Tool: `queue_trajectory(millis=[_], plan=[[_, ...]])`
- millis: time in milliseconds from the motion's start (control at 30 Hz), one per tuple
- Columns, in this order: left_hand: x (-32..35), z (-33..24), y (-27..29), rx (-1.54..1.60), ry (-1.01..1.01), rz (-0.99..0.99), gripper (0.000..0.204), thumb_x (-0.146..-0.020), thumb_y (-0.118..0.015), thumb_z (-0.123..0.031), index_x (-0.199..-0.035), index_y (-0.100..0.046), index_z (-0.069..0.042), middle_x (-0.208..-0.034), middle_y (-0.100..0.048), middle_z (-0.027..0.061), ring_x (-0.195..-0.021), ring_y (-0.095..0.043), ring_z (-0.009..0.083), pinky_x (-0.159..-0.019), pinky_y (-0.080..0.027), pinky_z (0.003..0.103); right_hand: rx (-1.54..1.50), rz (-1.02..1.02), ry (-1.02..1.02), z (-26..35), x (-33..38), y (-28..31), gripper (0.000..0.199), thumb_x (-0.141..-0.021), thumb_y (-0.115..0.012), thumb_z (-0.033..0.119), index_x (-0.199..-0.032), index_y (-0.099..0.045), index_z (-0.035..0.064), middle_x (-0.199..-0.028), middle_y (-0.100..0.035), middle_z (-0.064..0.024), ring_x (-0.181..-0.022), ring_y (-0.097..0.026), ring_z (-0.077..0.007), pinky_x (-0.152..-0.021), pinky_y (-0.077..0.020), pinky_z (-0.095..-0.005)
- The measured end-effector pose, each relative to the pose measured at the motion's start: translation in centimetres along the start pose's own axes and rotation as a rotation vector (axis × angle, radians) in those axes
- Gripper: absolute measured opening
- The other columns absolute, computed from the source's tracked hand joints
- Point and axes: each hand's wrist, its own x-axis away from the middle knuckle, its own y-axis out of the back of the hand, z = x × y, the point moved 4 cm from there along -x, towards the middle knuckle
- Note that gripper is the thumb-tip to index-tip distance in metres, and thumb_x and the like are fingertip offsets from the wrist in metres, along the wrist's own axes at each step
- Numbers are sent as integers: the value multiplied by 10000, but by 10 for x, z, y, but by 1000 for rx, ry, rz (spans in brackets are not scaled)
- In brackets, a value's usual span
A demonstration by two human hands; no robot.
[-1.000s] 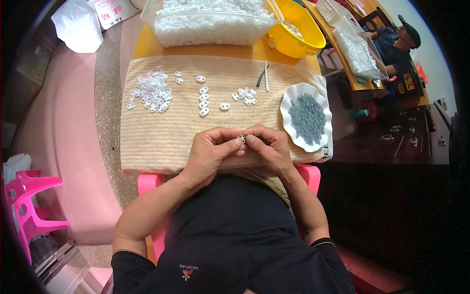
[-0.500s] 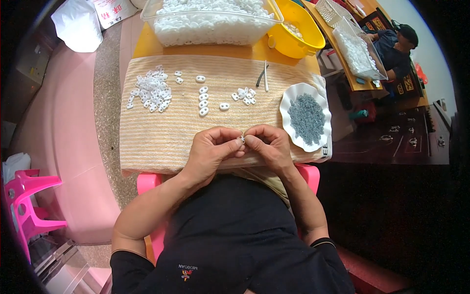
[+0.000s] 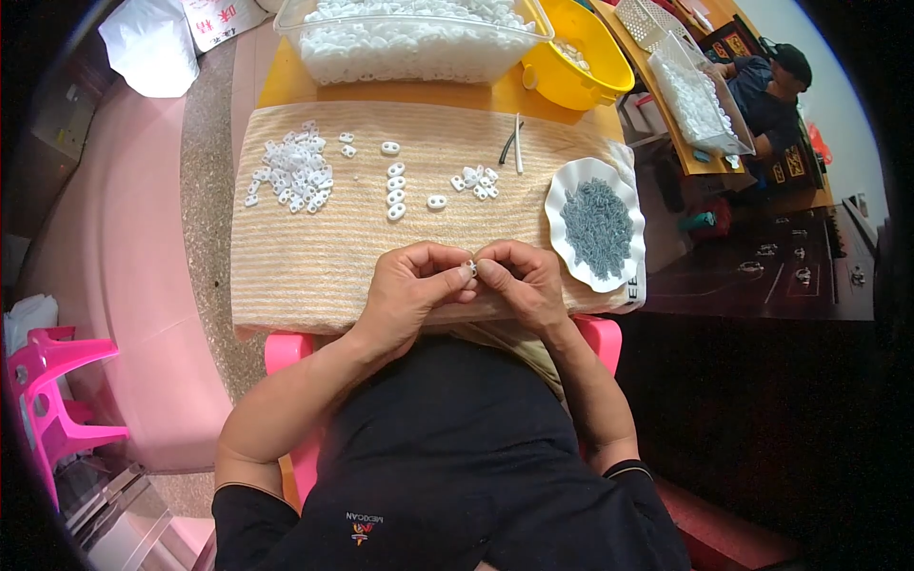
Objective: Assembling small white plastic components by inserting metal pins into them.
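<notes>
Close to the cloth's front edge, my left hand (image 3: pixel 419 288) pinches a small white plastic piece (image 3: pixel 471 269) between thumb and forefinger. My right hand (image 3: pixel 526 285) meets it there, its thumb and fingertips pressed on the same piece; anything smaller between the tips is hidden. Ahead of my hands are a short column of white two-hole oval pieces (image 3: pixel 396 191), a single oval piece (image 3: pixel 436 202) and a small cluster of white pieces (image 3: pixel 475 182). A bigger heap of small white two-hole pieces (image 3: pixel 293 171) lies at the left.
A white scalloped dish (image 3: pixel 555 205) of grey-blue screws or plugs (image 3: pixel 598 230) sits right. One black and one white stick (image 3: pixel 519 147) lie beyond it. Behind stand a clear bin (image 3: pixel 419 43) of white pieces and a yellow basin (image 3: pixel 609 71). A co-worker (image 3: pixel 762 90) sits far right.
Both hands keep their pinch at nearly the same place. The view has shifted very slightly, and nothing on the cloth has visibly been moved.
</notes>
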Motion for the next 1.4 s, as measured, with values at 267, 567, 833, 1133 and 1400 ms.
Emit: queue_trajectory(millis=[267, 567, 833, 1133, 1400], plan=[[2, 0, 1, -33, -17, -22, 156, -855, -663, -28, -990, -634, 45, -854, -667, 83, -740, -636, 108, -701, -537, 224, 119, -39, 58, 2, 2, -3, 129, -909, -622, 98, -913, -652, -28, -796, -661, -26, -729, -598, -67, -664, -482, -207], [0, -1, 1, -52, -22, -17, 152, -853, -664, -23, -986, -636, 46, -841, -663, 77, -742, -626, 104, -700, -528, 224, 38, -53, -1, 6, 2, -5, 132, -914, -594, 86, -907, -648, -34, -783, -658, -31, -727, -593, -71, -664, -477, -213], [1, -4, 0, -18, -6, -5, 145, -853, -661, -22, -980, -636, 41, -834, -663, 83, -738, -625, 105, -695, -524, 219, -63, -13, -33, 0, 1, -1, 134, -916, -595, 86, -968, -623, -34, -836, -660, -62, -763, -608, -89, -707, -497, -229], [1, -4, -1, -19, -15, 2, 161, -850, -666, -26, -987, -629, 50, -833, -666, 89, -740, -630, 110, -693, -527, 221, -75, -1, -26, -4, 0, -2, 129, -928, -586, 104, -930, -614, -22, -804, -648, -45, -740, -607, -86, -695, -497, -224], [0, -1, 1, -63, -30, -19, 152, -851, -669, -31, -978, -639, 47, -840, -670, 89, -726, -635, 108, -683, -529, 220, 115, -25, 20, 6, 2, -5, 167, -940, -578, 139, -901, -624, -16, -786, -638, -15, -732, -571, -56, -664, -459, -205]])
